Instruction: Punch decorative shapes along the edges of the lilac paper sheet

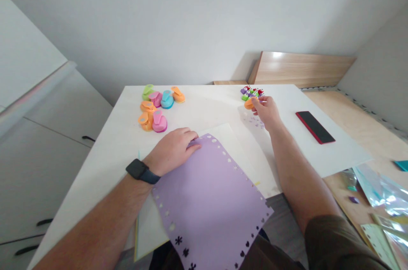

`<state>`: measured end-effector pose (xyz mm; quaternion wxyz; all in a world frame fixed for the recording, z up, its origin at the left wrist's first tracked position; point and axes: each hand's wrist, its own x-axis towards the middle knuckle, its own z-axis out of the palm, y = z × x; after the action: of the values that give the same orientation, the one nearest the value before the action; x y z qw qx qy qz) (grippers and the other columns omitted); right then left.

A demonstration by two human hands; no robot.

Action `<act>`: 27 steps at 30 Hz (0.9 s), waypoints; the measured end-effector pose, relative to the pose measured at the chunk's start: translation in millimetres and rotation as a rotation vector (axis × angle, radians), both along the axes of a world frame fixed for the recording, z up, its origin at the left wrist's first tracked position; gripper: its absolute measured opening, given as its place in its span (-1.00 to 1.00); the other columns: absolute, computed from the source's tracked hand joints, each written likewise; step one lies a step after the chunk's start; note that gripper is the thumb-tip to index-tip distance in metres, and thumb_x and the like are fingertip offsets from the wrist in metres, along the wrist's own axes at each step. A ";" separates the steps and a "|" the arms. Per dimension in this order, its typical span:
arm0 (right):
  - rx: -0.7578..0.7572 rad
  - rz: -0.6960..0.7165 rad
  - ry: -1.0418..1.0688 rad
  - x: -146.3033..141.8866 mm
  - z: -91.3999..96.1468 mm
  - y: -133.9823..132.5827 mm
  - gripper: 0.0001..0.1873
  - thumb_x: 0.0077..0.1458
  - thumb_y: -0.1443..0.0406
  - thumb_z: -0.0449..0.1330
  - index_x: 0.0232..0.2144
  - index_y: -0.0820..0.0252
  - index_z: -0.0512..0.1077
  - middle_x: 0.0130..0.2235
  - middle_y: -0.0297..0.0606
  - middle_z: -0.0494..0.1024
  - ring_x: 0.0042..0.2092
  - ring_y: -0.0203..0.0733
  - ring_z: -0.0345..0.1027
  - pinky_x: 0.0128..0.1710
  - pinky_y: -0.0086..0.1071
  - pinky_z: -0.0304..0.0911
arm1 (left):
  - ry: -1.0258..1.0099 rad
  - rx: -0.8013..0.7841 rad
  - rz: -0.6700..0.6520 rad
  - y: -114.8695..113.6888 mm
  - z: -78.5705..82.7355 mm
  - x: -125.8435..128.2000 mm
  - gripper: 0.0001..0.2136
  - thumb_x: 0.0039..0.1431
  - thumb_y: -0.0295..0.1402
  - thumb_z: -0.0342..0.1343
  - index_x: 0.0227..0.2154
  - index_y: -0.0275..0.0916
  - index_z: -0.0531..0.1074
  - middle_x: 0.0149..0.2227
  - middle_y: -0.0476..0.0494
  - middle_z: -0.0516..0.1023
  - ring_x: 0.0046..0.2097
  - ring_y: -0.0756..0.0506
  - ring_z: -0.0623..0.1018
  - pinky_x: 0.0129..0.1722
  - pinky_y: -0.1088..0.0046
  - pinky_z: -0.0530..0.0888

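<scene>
My left hand [178, 146], with a dark watch on its wrist, pinches the upper left edge of a purple paper sheet [210, 202]. Small punched shapes such as hearts and flowers line the sheet's borders, and its lower part hangs over the table's front edge. At the table's far right side, my right hand [267, 112] grips an orange craft punch [250, 103] between thumb and fingers, raised over the table. Below that punch lie scattered purple paper cutouts [255, 122]. Just behind it sits a cluster of small colourful punches [251, 91] with eye-like dots.
Several craft punches in green, pink, blue [167, 100] and orange stand at the table's back left. A black-and-red flat case [315, 127] lies on the right. Pale sheets [149, 227] rest under the purple one. Plastic packets [382, 189] lie on the wooden surface at far right.
</scene>
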<state>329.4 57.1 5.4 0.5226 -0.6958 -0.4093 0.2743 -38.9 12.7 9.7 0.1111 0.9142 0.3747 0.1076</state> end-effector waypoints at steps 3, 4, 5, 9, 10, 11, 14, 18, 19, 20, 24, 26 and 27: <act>0.062 -0.037 0.001 -0.4 -3.4 4.9 -0.52 0.12 0.00 0.33 -0.05 0.12 0.34 -0.32 -0.31 0.59 -0.35 -0.23 0.51 -0.40 -0.40 0.42 | -0.002 -0.004 -0.004 -0.2 0.6 0.1 -0.74 0.42 -0.16 0.08 -0.15 -0.24 0.54 -0.15 -0.23 0.59 -0.05 -0.24 0.57 0.00 0.18 0.48; 0.088 -0.033 0.020 0.3 -3.8 6.1 -0.51 0.13 0.00 0.32 -0.02 0.12 0.36 -0.33 -0.32 0.59 -0.34 -0.23 0.51 -0.38 -0.39 0.44 | -0.004 -0.004 -0.004 -0.4 0.8 0.1 -0.74 0.41 -0.17 0.08 -0.15 -0.25 0.54 -0.15 -0.23 0.59 -0.06 -0.24 0.57 0.00 0.18 0.48; 0.118 -0.027 0.044 1.4 -3.9 7.1 -0.50 0.14 0.01 0.30 0.02 0.12 0.37 -0.33 -0.33 0.59 -0.34 -0.24 0.51 -0.36 -0.39 0.45 | -0.007 -0.005 -0.004 -0.6 1.0 0.1 -0.75 0.41 -0.17 0.08 -0.15 -0.25 0.54 -0.15 -0.23 0.59 -0.06 -0.24 0.57 0.00 0.19 0.48; 0.201 0.024 0.165 6.5 -3.8 8.5 -0.53 0.17 0.05 0.28 0.07 0.09 0.43 -0.28 -0.34 0.62 -0.35 -0.32 0.50 -0.27 -0.41 0.46 | -0.021 -0.007 -0.006 -1.4 1.6 -0.1 -0.76 0.41 -0.19 0.09 -0.16 -0.25 0.54 -0.16 -0.22 0.59 -0.07 -0.23 0.57 -0.02 0.20 0.47; 0.204 0.041 0.198 6.7 -4.0 8.4 -0.55 0.16 0.07 0.29 0.05 0.08 0.44 -0.26 -0.33 0.63 -0.35 -0.33 0.50 -0.24 -0.41 0.47 | -0.024 -0.006 -0.006 -1.5 1.6 -0.2 -0.77 0.41 -0.19 0.09 -0.17 -0.25 0.54 -0.16 -0.22 0.59 -0.07 -0.23 0.57 -0.02 0.21 0.47; 0.200 0.057 0.229 6.0 -4.4 8.2 -0.57 0.15 0.09 0.30 0.03 0.09 0.45 -0.25 -0.32 0.64 -0.34 -0.33 0.51 -0.22 -0.39 0.48 | -0.026 -0.006 -0.007 -1.5 1.5 -0.3 -0.77 0.41 -0.19 0.09 -0.18 -0.24 0.54 -0.17 -0.22 0.59 -0.07 -0.23 0.57 -0.03 0.21 0.47; 0.155 0.110 0.293 -2.0 -6.3 8.4 -0.65 0.14 0.14 0.34 -0.05 0.10 0.46 -0.24 -0.29 0.65 -0.34 -0.31 0.53 -0.19 -0.36 0.51 | -0.030 -0.003 -0.011 -1.3 0.3 -0.7 -0.78 0.40 -0.20 0.10 -0.20 -0.24 0.53 -0.18 -0.21 0.58 -0.08 -0.22 0.57 -0.04 0.22 0.47; 0.070 0.204 0.363 -22.0 -9.2 14.5 -0.78 0.22 0.23 0.29 -0.10 0.11 0.44 -0.21 -0.26 0.65 -0.32 -0.32 0.54 -0.17 -0.37 0.53 | -0.051 0.008 -0.005 -1.0 -2.7 -1.0 -0.80 0.38 -0.20 0.13 -0.18 -0.22 0.54 -0.18 -0.21 0.59 -0.08 -0.22 0.58 -0.03 0.24 0.47; 0.048 0.215 0.379 -27.2 -9.8 17.3 -0.81 0.24 0.25 0.26 -0.10 0.11 0.43 -0.20 -0.26 0.65 -0.31 -0.33 0.55 -0.16 -0.38 0.53 | -0.055 0.009 -0.005 -1.0 -3.2 -1.1 -0.80 0.38 -0.20 0.13 -0.19 -0.21 0.54 -0.18 -0.21 0.59 -0.08 -0.22 0.58 -0.03 0.24 0.47; 0.028 0.217 0.391 -31.9 -10.4 20.4 -0.84 0.25 0.27 0.24 -0.12 0.11 0.42 -0.19 -0.26 0.65 -0.30 -0.34 0.55 -0.15 -0.38 0.54 | -0.058 0.010 -0.004 -1.0 -3.6 -1.2 -0.80 0.38 -0.20 0.14 -0.19 -0.21 0.54 -0.18 -0.21 0.59 -0.08 -0.22 0.58 -0.04 0.25 0.47; -0.025 0.199 0.391 -44.9 -11.5 33.1 -0.95 0.26 0.33 0.22 -0.20 0.13 0.42 -0.16 -0.23 0.65 -0.26 -0.31 0.57 -0.16 -0.38 0.56 | -0.055 0.012 -0.006 -1.7 -2.9 -1.5 -0.80 0.38 -0.19 0.13 -0.21 -0.21 0.54 -0.19 -0.21 0.59 -0.10 -0.21 0.58 -0.06 0.26 0.47; -0.035 0.190 0.380 -48.1 -11.5 37.8 -0.97 0.26 0.33 0.21 -0.22 0.14 0.43 -0.15 -0.21 0.65 -0.25 -0.30 0.57 -0.17 -0.38 0.56 | -0.049 0.009 -0.008 -2.3 -1.8 -1.5 -0.79 0.38 -0.19 0.13 -0.20 -0.22 0.54 -0.20 -0.21 0.59 -0.10 -0.21 0.59 -0.06 0.25 0.47; -0.040 0.183 0.372 -49.3 -11.5 39.6 -0.98 0.26 0.33 0.20 -0.23 0.15 0.43 -0.14 -0.20 0.65 -0.24 -0.30 0.57 -0.17 -0.39 0.56 | -0.046 0.008 -0.007 -2.6 -1.2 -1.4 -0.79 0.38 -0.19 0.13 -0.20 -0.23 0.54 -0.20 -0.21 0.59 -0.11 -0.21 0.59 -0.07 0.25 0.47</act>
<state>280.1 96.7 -6.2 0.5480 -0.6033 -0.3618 0.4526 -40.3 10.0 8.5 0.1166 0.9131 0.3685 0.1297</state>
